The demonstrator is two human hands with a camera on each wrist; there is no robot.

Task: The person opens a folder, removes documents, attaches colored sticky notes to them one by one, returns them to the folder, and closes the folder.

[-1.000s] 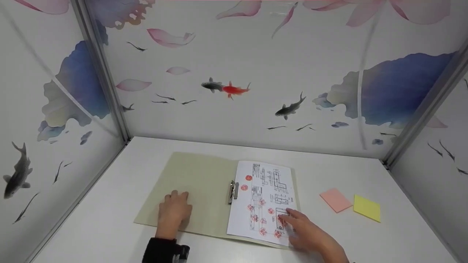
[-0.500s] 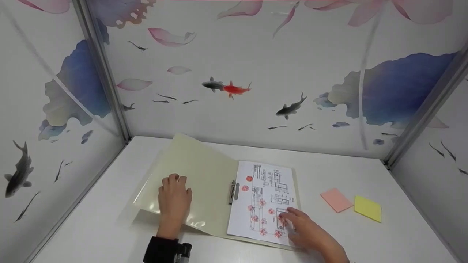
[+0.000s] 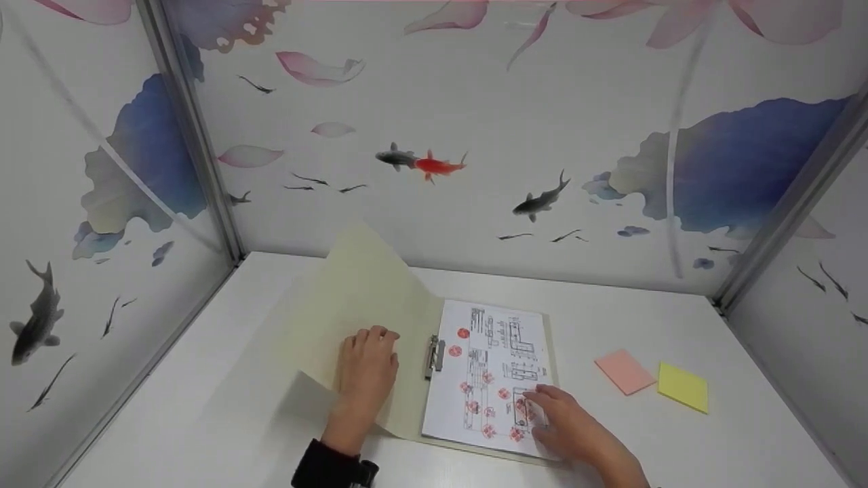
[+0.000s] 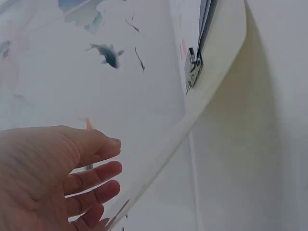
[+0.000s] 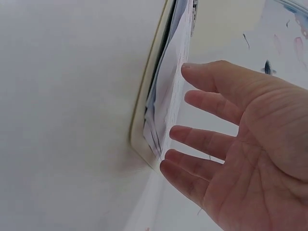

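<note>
Left hand [image 3: 368,366] beside the tilted cover [image 3: 339,298], right hand [image 3: 568,423] touching the papers [image 3: 498,369], fingers [image 5: 202,139] on both loosely spread

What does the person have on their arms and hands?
The left grip and right grip wear no gloves, and no rings show. The left arm has a black cuff with a small dark object beside it, too unclear to name. The right arm looks bare in view.

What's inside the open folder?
Papers lie on the right half of the folder, a clip at their left edge. The top sheet shows drawings and red marks; the right hand hides part of it. Beneath, only edges show; whatever is printed there is covered.
</note>
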